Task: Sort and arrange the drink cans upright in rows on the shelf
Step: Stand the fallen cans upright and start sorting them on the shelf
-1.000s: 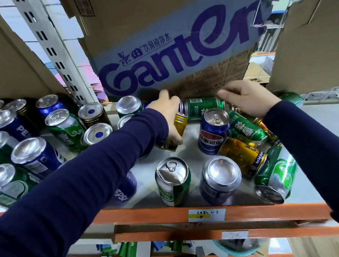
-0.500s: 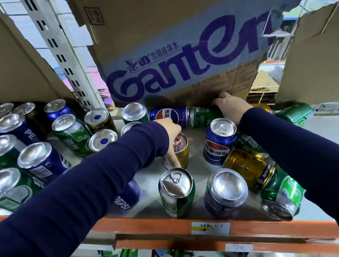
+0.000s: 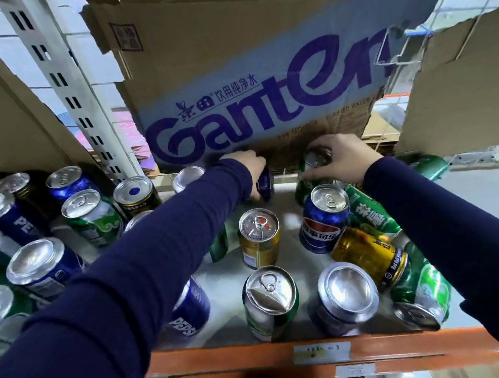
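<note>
The left hand (image 3: pixel 252 169) is curled round a blue can (image 3: pixel 266 184) at the back of the shelf (image 3: pixel 232 359), close to the lower edge of the cardboard box (image 3: pixel 258 76). The right hand (image 3: pixel 343 157) grasps a green can (image 3: pixel 306 185) from above, fingers round its top rim; this can is roughly upright. Between the two arms a gold can (image 3: pixel 259 239) and a Pepsi can (image 3: pixel 325 221) stand upright. Just right of the Pepsi can, a second gold can (image 3: pixel 368 255) lies on its side. Rows of upright cans (image 3: pixel 39 264) occupy the left part of the shelf.
</note>
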Motion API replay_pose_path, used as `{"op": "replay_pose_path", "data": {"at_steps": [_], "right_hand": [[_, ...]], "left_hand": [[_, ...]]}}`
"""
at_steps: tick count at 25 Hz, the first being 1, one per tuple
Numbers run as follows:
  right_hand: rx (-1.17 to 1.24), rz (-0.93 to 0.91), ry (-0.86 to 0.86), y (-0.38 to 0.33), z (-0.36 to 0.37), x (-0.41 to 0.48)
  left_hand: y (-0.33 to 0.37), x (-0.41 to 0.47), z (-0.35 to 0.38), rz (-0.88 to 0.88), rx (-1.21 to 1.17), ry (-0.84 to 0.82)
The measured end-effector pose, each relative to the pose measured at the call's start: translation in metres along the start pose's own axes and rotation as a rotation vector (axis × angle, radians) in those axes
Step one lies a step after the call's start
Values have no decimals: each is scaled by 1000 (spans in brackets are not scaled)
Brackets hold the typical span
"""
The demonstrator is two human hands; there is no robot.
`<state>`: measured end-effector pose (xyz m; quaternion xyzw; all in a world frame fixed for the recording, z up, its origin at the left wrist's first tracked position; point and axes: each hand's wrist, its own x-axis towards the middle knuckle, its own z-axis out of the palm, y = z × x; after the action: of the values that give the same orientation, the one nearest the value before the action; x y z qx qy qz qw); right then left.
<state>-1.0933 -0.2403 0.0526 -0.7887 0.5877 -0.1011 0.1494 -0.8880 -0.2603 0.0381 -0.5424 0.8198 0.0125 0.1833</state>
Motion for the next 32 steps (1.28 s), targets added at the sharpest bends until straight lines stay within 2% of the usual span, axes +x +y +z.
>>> {"op": "replay_pose_path", "data": {"at_steps": [3,5,8,11,13,16,21,22,24,26,28,30,32], "right_hand": [[105,36,-5,-1,4,-8],[188,82,68,5,5,-19],[220,142,305,18,0,-41],[276,152,395,28,-7,-60],[291,159,410,36,-8,-66],[282,181,413,51,-4,-76],[168,160,295,83,-1,-95],[112,141,274,91,-1,-99],[3,129,223,111,1,-105],[-13,130,152,124,8,-112],[55,125,143,130,12,-117],[73,116,105,139,13,-120],[117,125,5,148,14,-122]], "left_hand": [[9,4,-4,8,184,49],[13,1,-8,47,269,87],[-6,-14,-23,41,125,207],[-30,-28,-28,-8,-46,301],[-33,-29,-23,-33,-86,277],[-32,-23,-20,-69,-219,143],[-29,-23,-34,-139,-91,-71],[-24,-28,-40,-149,-61,-61],[-8,-38,-55,-139,-61,83],[22,-51,-72,-86,-108,307],[63,-59,-84,54,-185,436],[109,-61,-90,281,-149,386],[152,-59,-88,429,-52,223]]}}
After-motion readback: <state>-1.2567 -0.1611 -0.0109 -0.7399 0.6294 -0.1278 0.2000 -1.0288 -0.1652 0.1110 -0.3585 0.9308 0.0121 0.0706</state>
